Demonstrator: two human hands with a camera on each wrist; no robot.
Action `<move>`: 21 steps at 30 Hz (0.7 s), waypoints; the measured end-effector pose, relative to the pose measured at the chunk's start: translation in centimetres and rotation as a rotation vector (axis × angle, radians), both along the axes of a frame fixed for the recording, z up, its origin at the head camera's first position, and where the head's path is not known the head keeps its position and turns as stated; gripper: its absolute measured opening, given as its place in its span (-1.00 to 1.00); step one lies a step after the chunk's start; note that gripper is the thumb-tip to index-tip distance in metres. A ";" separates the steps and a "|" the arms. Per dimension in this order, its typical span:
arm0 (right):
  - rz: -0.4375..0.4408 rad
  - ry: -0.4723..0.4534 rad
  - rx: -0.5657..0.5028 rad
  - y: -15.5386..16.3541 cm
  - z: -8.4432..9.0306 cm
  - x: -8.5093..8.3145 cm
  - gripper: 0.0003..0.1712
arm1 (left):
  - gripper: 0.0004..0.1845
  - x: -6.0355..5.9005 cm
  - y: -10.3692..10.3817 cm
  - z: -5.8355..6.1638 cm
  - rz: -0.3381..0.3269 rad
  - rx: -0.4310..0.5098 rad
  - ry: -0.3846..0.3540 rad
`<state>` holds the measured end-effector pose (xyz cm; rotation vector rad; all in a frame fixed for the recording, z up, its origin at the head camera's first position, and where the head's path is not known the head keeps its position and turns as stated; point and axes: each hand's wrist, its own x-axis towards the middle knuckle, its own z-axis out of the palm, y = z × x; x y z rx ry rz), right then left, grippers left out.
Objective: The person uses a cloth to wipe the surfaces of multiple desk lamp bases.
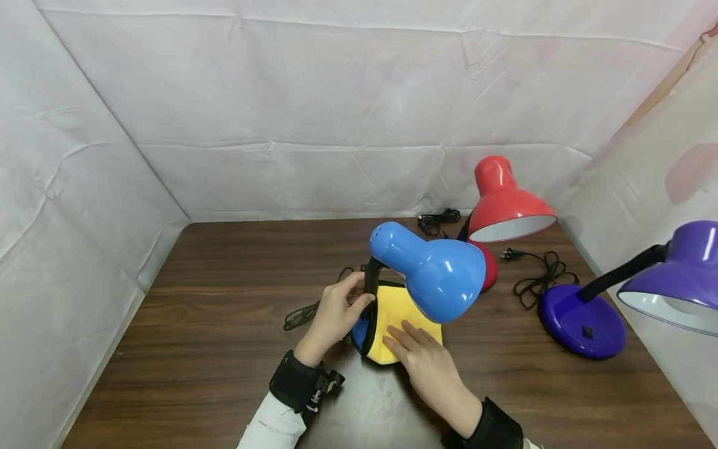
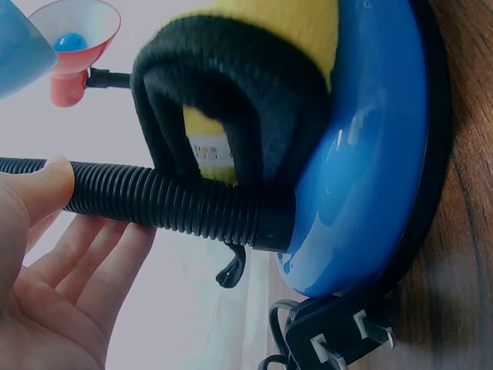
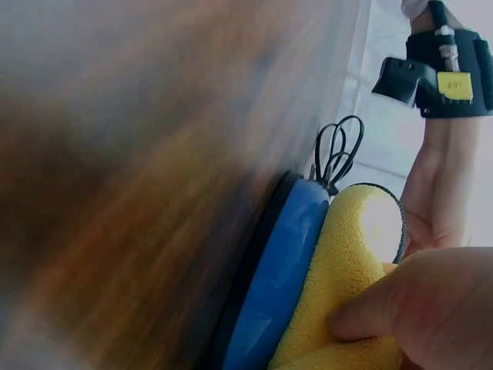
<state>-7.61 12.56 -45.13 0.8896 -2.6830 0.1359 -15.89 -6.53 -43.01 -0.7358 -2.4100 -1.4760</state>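
Nearest to me are the two wrists with their black straps, and from there the scene runs left to right. The left hand (image 1: 335, 312) curls thumb and fingers around the black corrugated neck (image 2: 166, 202) of the blue desk lamp (image 1: 432, 274), gripping it just above where it enters the blue base (image 2: 370, 169). That neck rises from the base's left edge and arches up and to the right, so the shade hangs over the base and partly hides it from above. The right hand (image 1: 429, 362) lies just to the right, fingers fairly straight and pressing a yellow microfibre cloth (image 1: 395, 312) flat on top of the base; the cloth's black-trimmed edge bunches against the neck. So the cloth sits directly under the right hand, on the base, with the left hand steadying the lamp beside it.

The lamp's black cord (image 1: 303, 312) trails off left across the dark wood tabletop (image 1: 213, 324). Further right stand a red desk lamp (image 1: 505, 199) behind and a purple desk lamp (image 1: 583, 318) at the far right, cords coiled between them. White sheeting (image 1: 280, 106) walls the space.
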 end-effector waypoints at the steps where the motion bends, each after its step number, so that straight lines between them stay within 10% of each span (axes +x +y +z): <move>1: -0.004 -0.005 0.001 0.0 0.0 -0.3 -0.55 | -0.70 0.0 0.0 0.0 0.002 -0.002 -0.001; 21: -0.025 0.106 -0.092 0.2 -0.6 -5.3 -0.77 | -0.68 0.2 0.1 0.2 0.019 -0.008 -0.015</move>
